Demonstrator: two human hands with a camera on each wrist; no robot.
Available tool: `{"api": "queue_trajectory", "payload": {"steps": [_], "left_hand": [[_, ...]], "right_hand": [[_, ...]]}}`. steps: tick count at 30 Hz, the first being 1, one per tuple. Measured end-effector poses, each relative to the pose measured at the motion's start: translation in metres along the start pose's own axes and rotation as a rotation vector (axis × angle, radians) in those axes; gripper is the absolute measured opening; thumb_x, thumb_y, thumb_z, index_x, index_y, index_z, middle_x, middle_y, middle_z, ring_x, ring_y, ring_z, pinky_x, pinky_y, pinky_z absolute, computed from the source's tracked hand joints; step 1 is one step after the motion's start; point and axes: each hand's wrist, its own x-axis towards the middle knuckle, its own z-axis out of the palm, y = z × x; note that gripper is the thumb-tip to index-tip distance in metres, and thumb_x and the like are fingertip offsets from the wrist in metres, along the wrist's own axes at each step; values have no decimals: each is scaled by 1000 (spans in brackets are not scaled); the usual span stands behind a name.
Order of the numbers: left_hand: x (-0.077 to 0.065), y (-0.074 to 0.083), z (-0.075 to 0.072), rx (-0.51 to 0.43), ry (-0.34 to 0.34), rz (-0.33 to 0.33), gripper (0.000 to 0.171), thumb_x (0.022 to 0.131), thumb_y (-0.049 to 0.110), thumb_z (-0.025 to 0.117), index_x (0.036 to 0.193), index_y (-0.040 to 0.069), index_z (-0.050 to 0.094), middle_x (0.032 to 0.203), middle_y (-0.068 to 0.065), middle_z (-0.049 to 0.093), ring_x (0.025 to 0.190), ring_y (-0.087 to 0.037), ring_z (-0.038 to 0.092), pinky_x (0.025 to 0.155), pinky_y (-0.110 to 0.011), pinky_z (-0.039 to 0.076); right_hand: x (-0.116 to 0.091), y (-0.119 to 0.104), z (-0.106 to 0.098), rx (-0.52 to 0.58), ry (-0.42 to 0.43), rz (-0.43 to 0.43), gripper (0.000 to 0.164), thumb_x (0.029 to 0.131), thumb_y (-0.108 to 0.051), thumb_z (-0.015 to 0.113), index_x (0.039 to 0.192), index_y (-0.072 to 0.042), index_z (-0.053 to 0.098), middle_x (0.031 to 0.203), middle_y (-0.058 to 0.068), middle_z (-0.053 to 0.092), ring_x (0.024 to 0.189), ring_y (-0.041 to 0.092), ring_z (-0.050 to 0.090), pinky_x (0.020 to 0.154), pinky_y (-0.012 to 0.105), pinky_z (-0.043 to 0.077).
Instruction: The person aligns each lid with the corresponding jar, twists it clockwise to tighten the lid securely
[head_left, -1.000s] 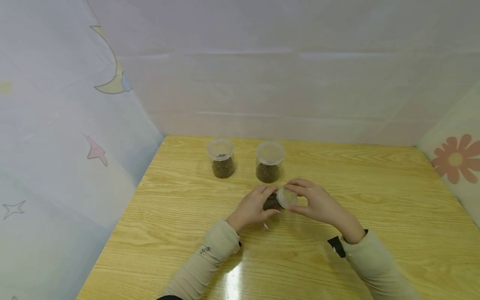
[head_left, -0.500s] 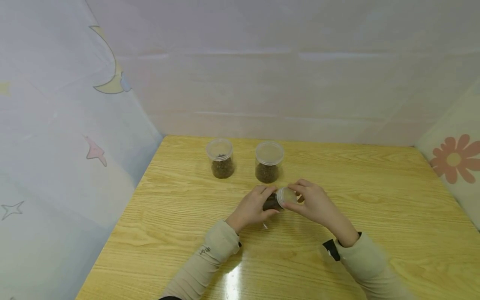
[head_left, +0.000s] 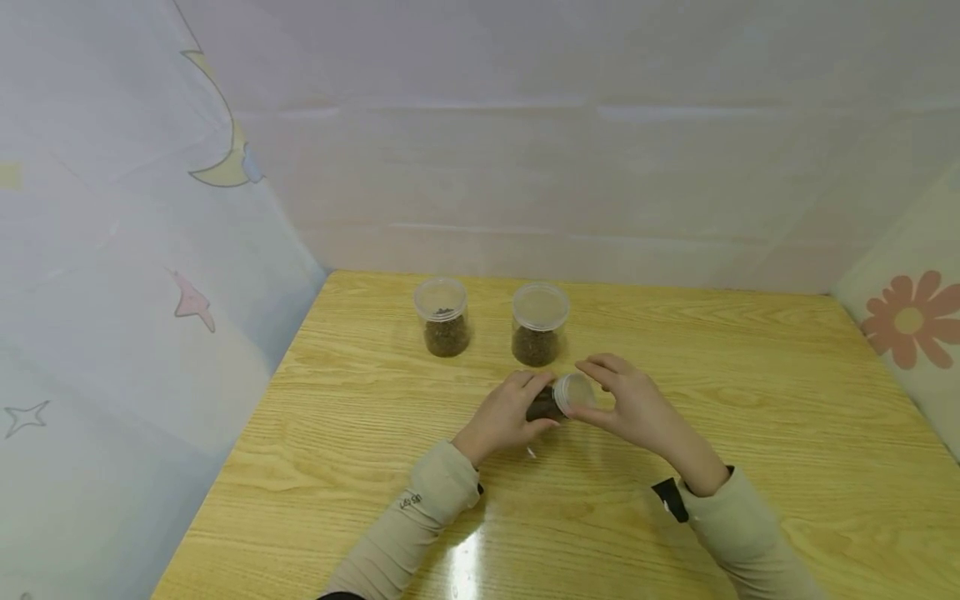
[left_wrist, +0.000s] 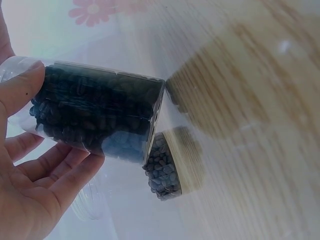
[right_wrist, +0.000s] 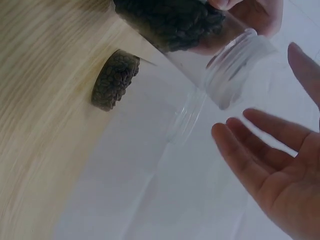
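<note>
My left hand point(head_left: 504, 414) grips a clear screw-top jar point(left_wrist: 95, 105) partly filled with dark, bean-like pieces, its thumb on one side and its fingers on the other. The jar is tilted, its ridged, see-through lid point(right_wrist: 237, 70) towards my right hand point(head_left: 633, 404). In the right wrist view my right hand's fingers are spread around the lid, with a gap between the fingertips point(right_wrist: 220, 131) and it. Beyond the held jar a second lidded jar point(head_left: 536, 342) stands upright with similar dark contents.
A third lidded jar point(head_left: 446, 333), also partly filled with dark pieces, stands left of the second. All is on a wood-grain table point(head_left: 337, 467). Printed sheets point(head_left: 525, 183) rise behind the table and at both sides.
My right hand's fingers have loosened from the lid and spread further apart. My left hand and the jar have hardly moved; the two standing jars are in the same places.
</note>
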Motion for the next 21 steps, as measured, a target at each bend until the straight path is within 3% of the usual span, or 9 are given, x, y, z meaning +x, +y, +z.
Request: {"api": "queue_trajectory", "payload": {"steps": [3, 7, 17, 21], "left_hand": [[0, 0, 0, -7, 1, 0, 61, 80, 30, 72, 129, 6, 46, 119, -9, 55, 111, -23, 52, 91, -33, 46], [0, -1, 1, -9, 8, 4, 61, 80, 30, 73, 128, 5, 46, 119, -9, 55, 110, -23, 52, 90, -32, 46], [-1, -1, 0, -3, 3, 1, 60, 80, 32, 72, 129, 6, 46, 119, -10, 54, 110, -23, 52, 90, -32, 46], [-1, -1, 1, 2, 4, 0, 60, 80, 32, 71, 129, 6, 46, 118, -9, 55, 110, -22, 52, 90, -32, 46]], "right_hand": [[0, 2, -2, -12, -5, -72, 56, 69, -16, 81, 115, 7, 59, 112, 21, 57, 99, 37, 57, 76, 48, 50], [0, 5, -4, -5, -42, -135, 53, 68, -9, 81, 114, 5, 60, 112, 19, 58, 101, 36, 56, 78, 47, 50], [1, 6, -1, -16, -56, -138, 50, 69, -8, 80, 114, 4, 61, 111, 18, 58, 98, 34, 58, 77, 44, 51], [1, 6, 1, -14, -33, -124, 48, 69, -9, 80, 111, 4, 62, 106, 17, 59, 88, 29, 61, 70, 39, 53]]}}
